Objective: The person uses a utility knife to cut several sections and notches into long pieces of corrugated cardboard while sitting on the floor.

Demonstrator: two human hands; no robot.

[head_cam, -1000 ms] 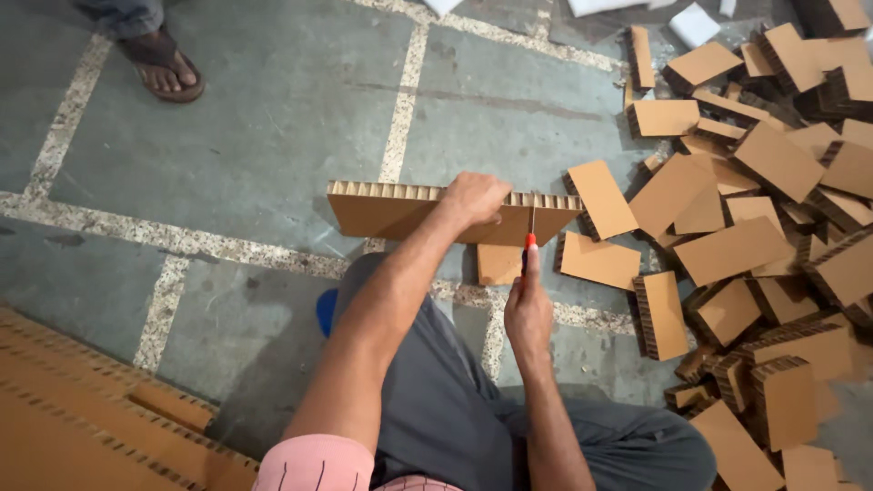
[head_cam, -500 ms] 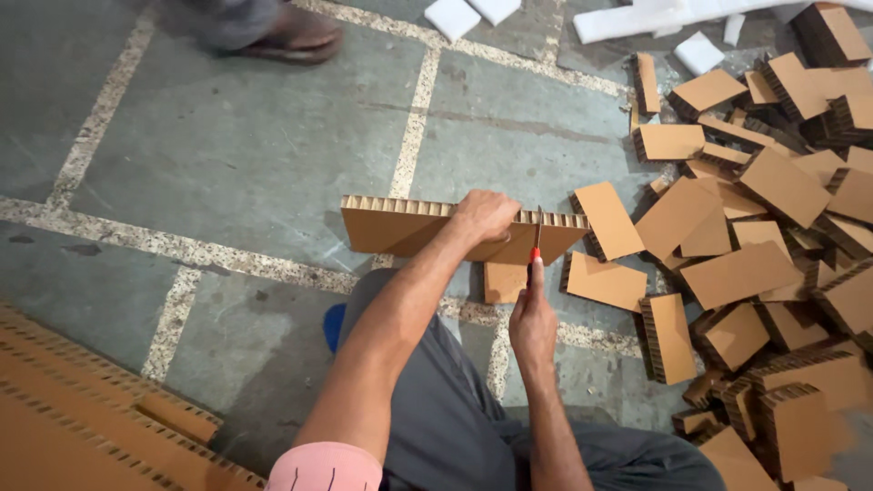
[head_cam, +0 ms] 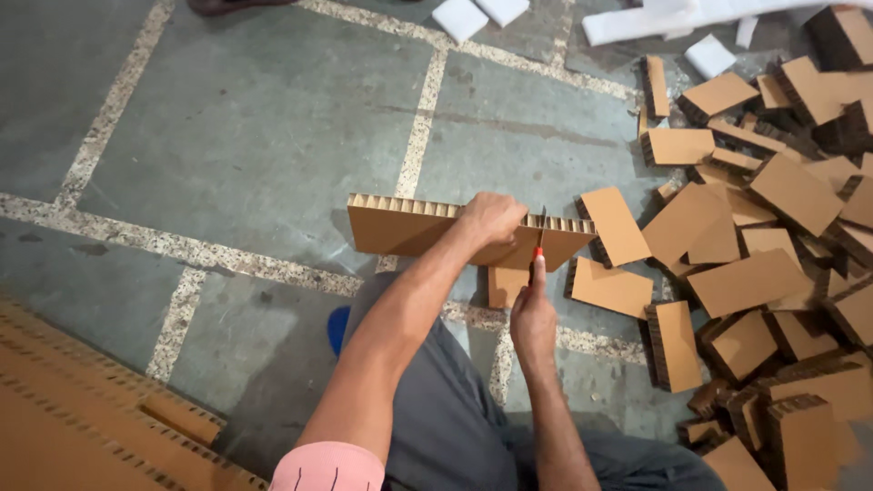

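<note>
Head view. The person sits on the floor (head_cam: 227, 136), grey stone slabs with pale speckled joints, and works over their own lap.

The left hand (head_cam: 491, 227) is closed over the top edge of the board (head_cam: 409, 232), a long strip of thick honeycomb cardboard. The board stands on its long edge, upright, running left to right just beyond the knees. The hand grips it right of its middle, fingers wrapped over the far face.

The right hand (head_cam: 532, 318) is closed around the knife (head_cam: 539, 241), which has a red handle and a thin dark blade. The index finger lies along the handle. The blade points away from the person and meets the top edge of the board just right of the left hand.

A small cut piece (head_cam: 506, 284) lies flat on the floor below the board, between the two hands.

To the right, a pile (head_cam: 773, 236) of cut cardboard rectangles covers the floor; some lie flat, some stand on edge. The nearest pieces lie just beside the board's right end.

At the lower left, large cardboard sheets (head_cam: 82, 418) lie stacked flat. A blue object (head_cam: 338, 327) shows partly beside the left forearm. White foam scraps (head_cam: 477, 14) lie at the top edge.
</note>
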